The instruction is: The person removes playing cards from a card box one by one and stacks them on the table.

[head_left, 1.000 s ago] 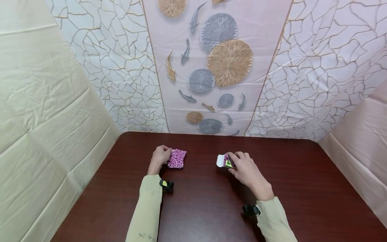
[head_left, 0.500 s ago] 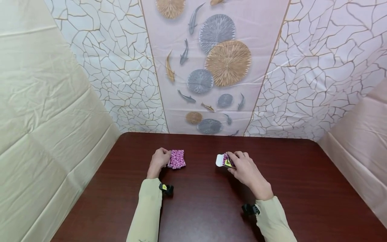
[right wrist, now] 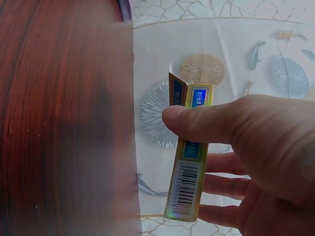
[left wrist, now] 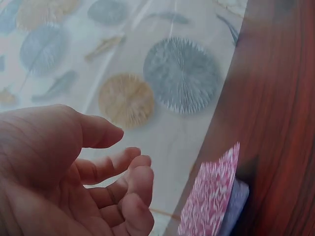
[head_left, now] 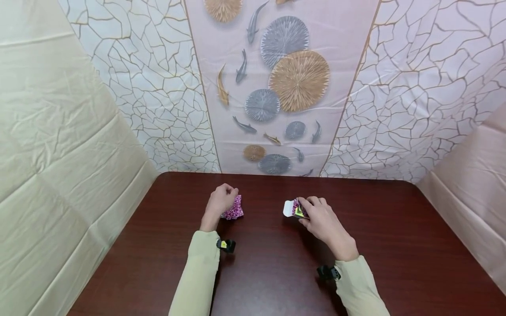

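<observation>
On the table lies a small stack of playing cards (head_left: pixel 235 208) with pink-and-white patterned backs. Its edges look uneven, and part of it is hidden behind my left hand (head_left: pixel 222 199). In the left wrist view, that hand (left wrist: pixel 93 172) holds nothing; its fingers are loosely bent, thumb apart from them, and the cards (left wrist: pixel 209 196) lie beyond the fingertips. My right hand (head_left: pixel 322 219) grips a small card box (head_left: pixel 299 210) whose white flap points left. The right wrist view shows the thumb across the narrow side of the box (right wrist: pixel 186 189), which bears a barcode.
A dark reddish-brown table (head_left: pixel 261 272) lies under both hands. Behind it hangs a patterned cloth (head_left: pixel 272 131) with fish and round leaf shapes. Pale cloth walls (head_left: pixel 59 175) slope down at both sides.
My left hand has come away from the left edge of the playing cards and moved right and farther off, partly over them. The stack has shifted slightly. My right hand keeps the card box in place.
</observation>
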The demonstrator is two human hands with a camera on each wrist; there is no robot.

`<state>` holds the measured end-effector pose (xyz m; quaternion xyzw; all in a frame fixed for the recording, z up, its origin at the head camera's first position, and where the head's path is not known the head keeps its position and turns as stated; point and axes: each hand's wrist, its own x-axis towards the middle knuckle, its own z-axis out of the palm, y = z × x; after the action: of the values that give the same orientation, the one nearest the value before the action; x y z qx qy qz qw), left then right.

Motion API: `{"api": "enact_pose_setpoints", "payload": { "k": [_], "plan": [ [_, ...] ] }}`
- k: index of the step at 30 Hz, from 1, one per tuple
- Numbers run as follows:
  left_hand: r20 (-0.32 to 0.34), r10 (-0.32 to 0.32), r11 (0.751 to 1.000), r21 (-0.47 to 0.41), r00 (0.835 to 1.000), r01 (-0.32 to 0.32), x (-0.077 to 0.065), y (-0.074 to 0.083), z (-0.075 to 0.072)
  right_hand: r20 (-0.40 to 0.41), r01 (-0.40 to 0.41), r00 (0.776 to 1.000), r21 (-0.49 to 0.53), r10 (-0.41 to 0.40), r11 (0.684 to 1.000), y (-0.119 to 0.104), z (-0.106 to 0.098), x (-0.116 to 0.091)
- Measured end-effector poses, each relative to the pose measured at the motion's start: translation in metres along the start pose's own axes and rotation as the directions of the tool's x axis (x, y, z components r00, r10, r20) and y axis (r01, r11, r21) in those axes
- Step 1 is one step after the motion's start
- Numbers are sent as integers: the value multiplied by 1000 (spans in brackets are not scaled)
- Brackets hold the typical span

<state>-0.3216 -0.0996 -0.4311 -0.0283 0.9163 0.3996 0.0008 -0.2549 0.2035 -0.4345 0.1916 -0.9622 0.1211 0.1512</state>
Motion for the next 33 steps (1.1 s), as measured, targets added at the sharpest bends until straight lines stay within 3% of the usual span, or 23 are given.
{"api": "enact_pose_setpoints", "payload": {
  "k": [12, 21, 26, 33],
  "plan": [
    [43, 123, 992, -38, 991, -121, -16, 36, 16, -3, 7, 1000, -6, -7, 1000, -2, -2, 1],
    [60, 220, 975, -46, 974, -217, -26, 58, 42, -3, -4, 1000, -16, 4, 1000, 0, -5, -1],
    [99, 217, 972, -111, 971, -206, -33, 65, 53, -1, -1, 1000, -16, 1, 1000, 0, -5, -1],
    [188, 182, 963, -235, 965, -136, -38, 74, 69, -3, 14, 1000, -20, -14, 1000, -5, -4, 1]
  ]
}}
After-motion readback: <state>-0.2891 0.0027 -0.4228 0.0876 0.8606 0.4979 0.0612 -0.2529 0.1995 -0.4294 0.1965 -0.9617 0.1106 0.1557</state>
